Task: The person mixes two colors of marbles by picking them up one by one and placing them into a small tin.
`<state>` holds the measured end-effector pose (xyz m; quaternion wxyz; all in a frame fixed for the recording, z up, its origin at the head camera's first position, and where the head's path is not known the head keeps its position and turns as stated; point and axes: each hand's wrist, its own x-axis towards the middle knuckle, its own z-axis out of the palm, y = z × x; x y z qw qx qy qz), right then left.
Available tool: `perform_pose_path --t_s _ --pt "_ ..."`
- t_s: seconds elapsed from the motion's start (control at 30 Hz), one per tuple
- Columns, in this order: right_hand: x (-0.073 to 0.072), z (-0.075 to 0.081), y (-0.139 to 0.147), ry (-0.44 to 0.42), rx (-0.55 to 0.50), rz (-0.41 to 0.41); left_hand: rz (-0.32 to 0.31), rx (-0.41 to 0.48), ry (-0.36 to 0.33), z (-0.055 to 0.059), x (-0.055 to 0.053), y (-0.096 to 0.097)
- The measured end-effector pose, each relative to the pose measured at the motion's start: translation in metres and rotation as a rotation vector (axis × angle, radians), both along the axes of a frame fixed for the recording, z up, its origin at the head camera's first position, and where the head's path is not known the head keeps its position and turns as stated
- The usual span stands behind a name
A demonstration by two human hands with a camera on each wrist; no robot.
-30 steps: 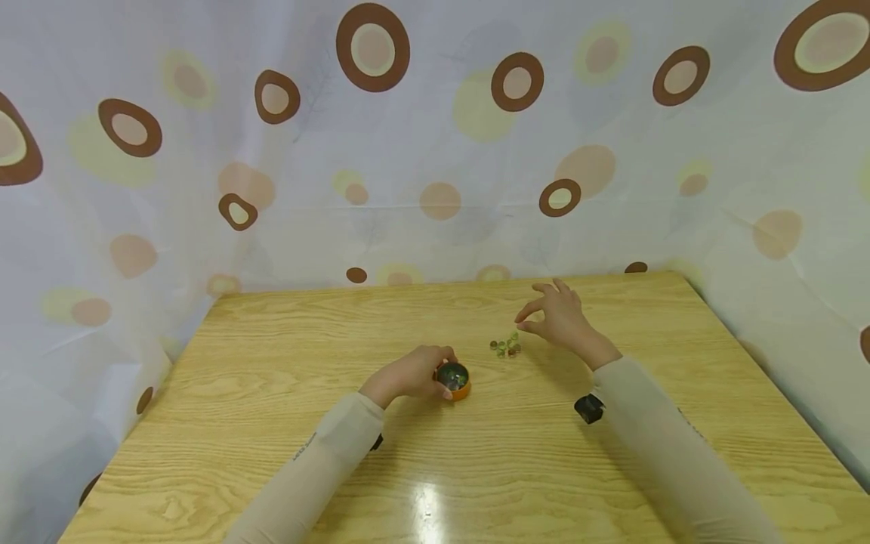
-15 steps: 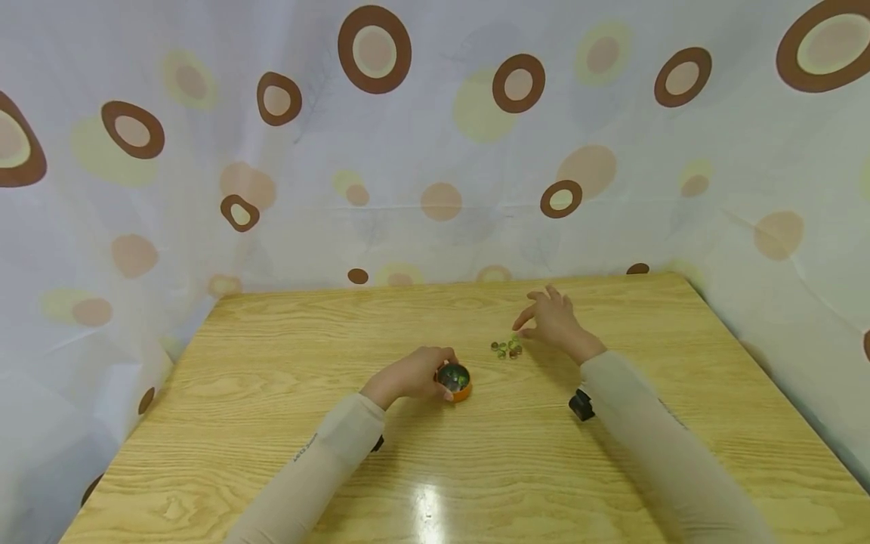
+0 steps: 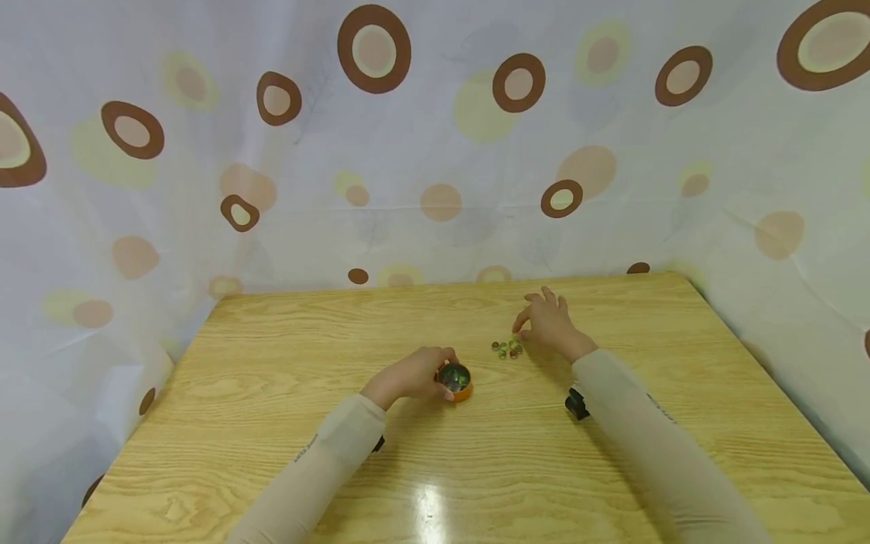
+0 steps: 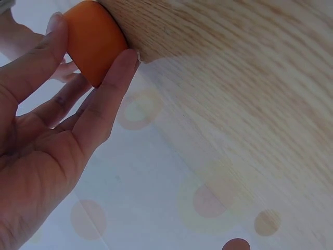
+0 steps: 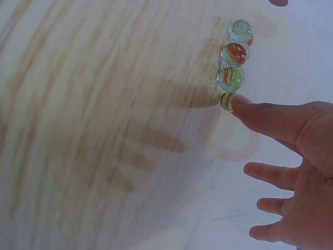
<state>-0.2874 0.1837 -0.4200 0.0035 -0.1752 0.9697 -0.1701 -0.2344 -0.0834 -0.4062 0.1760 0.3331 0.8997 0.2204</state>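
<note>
Lowering puts the right hand (image 3: 550, 319) at a marble (image 5: 226, 101) (within grasp; whether pinched, I cannot tell). The left hand (image 3: 414, 375) grips the orange container (image 4: 94, 44).

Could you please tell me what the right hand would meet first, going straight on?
Most likely the round, dark-striped greenish glass marble at the right hand; they may already touch.

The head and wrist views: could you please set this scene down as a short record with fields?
Left hand: grips the orange container by its side
Right hand: touches a striped marble; whether it is pinched is unclear
Orange container: dark interior with green glints, contents unclear
Marbles: clustered on the table, beyond and right of the container
Table: light wood grain
Backdrop: pale, with round patterns
</note>
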Motion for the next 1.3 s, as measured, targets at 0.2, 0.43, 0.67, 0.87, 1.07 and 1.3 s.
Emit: perform_pose_path --t_s 0.2,0.43,0.67,0.87,1.07,1.3 --pt "0.001 0.001 -0.001 0.012 0.005 -0.010 0.003 -0.004 0.006 0.002 0.000 0.000" --pt "0.006 0.000 -0.001 0.003 0.002 -0.022 -0.017 0.015 0.005 -0.002 0.002 0.001" --pt "0.008 0.003 -0.005 0.053 0.008 -0.025 -0.001 -0.001 0.005 -0.002 0.003 0.002" --pt "0.010 0.012 -0.010 0.068 -0.003 -0.005 0.020 -0.015 0.000 0.002 0.004 0.002" --pt "0.019 0.015 -0.015 0.091 -0.023 0.011 0.010 -0.013 0.017 0.001 0.003 0.001" --pt "0.037 0.022 -0.028 0.149 -0.051 0.059 0.013 -0.008 0.008 0.000 0.002 0.001"
